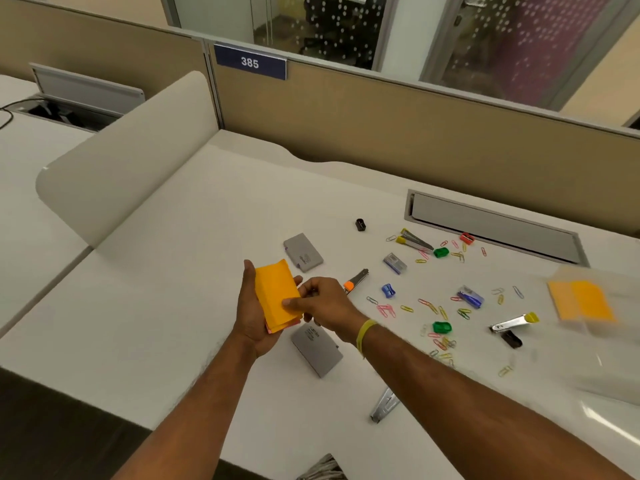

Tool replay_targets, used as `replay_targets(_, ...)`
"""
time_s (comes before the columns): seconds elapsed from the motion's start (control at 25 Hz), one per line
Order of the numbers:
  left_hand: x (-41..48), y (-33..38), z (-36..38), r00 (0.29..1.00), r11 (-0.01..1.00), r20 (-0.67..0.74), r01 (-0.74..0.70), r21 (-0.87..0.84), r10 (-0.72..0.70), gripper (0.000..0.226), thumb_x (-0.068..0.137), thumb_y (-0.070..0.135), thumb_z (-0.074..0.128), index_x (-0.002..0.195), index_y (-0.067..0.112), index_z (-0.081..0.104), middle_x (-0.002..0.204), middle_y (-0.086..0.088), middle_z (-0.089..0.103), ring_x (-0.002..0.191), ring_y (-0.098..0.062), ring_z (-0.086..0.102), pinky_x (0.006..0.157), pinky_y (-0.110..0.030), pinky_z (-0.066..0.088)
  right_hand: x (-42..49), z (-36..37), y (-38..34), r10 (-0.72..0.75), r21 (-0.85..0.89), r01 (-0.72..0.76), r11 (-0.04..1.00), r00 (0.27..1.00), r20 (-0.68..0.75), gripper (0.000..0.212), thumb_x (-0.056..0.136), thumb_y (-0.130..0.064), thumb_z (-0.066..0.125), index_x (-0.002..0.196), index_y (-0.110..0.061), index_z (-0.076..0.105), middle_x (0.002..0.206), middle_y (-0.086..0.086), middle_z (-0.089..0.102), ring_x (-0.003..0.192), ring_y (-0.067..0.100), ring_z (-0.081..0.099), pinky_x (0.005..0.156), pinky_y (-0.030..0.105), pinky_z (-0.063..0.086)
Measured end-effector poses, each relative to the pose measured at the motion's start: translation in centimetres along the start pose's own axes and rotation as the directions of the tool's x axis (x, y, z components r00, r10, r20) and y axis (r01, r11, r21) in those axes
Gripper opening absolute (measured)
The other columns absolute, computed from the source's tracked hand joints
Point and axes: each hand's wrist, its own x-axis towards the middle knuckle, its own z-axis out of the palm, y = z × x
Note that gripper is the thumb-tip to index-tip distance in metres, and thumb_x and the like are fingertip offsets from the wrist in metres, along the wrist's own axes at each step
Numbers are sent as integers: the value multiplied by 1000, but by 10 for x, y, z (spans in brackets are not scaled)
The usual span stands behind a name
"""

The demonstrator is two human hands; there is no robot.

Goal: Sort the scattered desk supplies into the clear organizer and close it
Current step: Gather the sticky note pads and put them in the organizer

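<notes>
At the right edge of the desk (166, 271), the clear organizer (604, 374) shows only as a blur. Orange notes (581, 301) lie inside its far part, though which compartment cannot be told. Left of centre, over the desk, the left hand (251, 317) curls around a stack of orange sticky notes (275, 291), thumb along its far left edge. The right hand (323, 303) pinches the stack's near right corner between thumb and fingers. A far grey box (303, 252) lies closed just beyond the hands, and a near grey box (317, 349) just this side of them. Between the hands and the organizer, paper clips (386, 310), sharpeners (388, 290) and small staple boxes (470, 297) lie scattered loose.
</notes>
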Motion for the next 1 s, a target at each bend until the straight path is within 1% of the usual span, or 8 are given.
replay_targets(0.12,-2,-15,15,999,999,35,38,18,-39,58,88,62,38,127,21,51,107,-12,71,97,-35,68,76,-52,56,-17,-17,12,-58,-96,52,994,996,-61,27,77,-23,80,86,-10,58,75,-5,56,69,9,54,59,19,46)
replay_targets(0.24,-3,-33,33,998,998,57,30,60,-33,49,95,39,44,141,21,42,113,-14,68,98,-36,66,75,-51,56,-36,-38,23,-137,-205,102,973,977,-162,34,74,-35,81,90,-16,59,79,-10,55,70,4,51,60,16,41)
replay_targets(0.36,-1,-53,55,993,999,114,34,39,-38,47,94,28,43,141,26,44,120,-16,63,105,-36,63,82,-52,54,-59,-64,38,-229,-277,163,947,947,-226,44,72,-45,80,100,-22,56,86,-15,54,75,3,51,62,12,40)
replay_targets(0.52,5,-86,89,981,992,161,98,74,-108,44,93,26,44,137,29,50,119,-16,65,101,-38,65,85,-56,53,-94,-99,60,-387,-552,233,801,904,-181,67,64,-55,82,117,-26,51,111,-9,49,96,3,43,75,11,37)
replay_targets(0.6,5,-105,107,977,988,172,109,112,-127,42,93,25,44,134,29,53,119,-13,66,99,-37,67,76,-53,56,-106,-115,66,-443,-683,238,691,885,-141,65,65,-55,81,117,-27,53,119,-3,48,105,10,41,83,22,42)
replay_targets(0.76,5,-139,141,966,978,189,151,146,-177,39,88,29,51,126,26,59,121,-15,63,94,-35,69,71,-49,57,-131,-148,82,-495,-758,238,608,860,-126,44,72,-48,79,107,-26,65,118,2,52,108,18,44,88,33,44)
replay_targets(0.88,7,-161,162,949,958,205,196,207,-238,36,93,28,45,126,25,60,130,-18,57,104,-39,63,79,-52,55,-150,-172,96,-452,-718,229,657,882,-132,49,71,-50,78,110,-24,64,120,2,53,111,17,45,93,34,41)
replay_targets(1.0,10,-182,182,942,943,221,191,272,-254,41,95,23,41,133,23,56,131,-19,56,111,-44,57,78,-56,55,-168,-197,109,-394,-538,194,820,873,-286,64,70,-52,79,121,-23,54,123,-2,52,112,14,47,93,31,43)
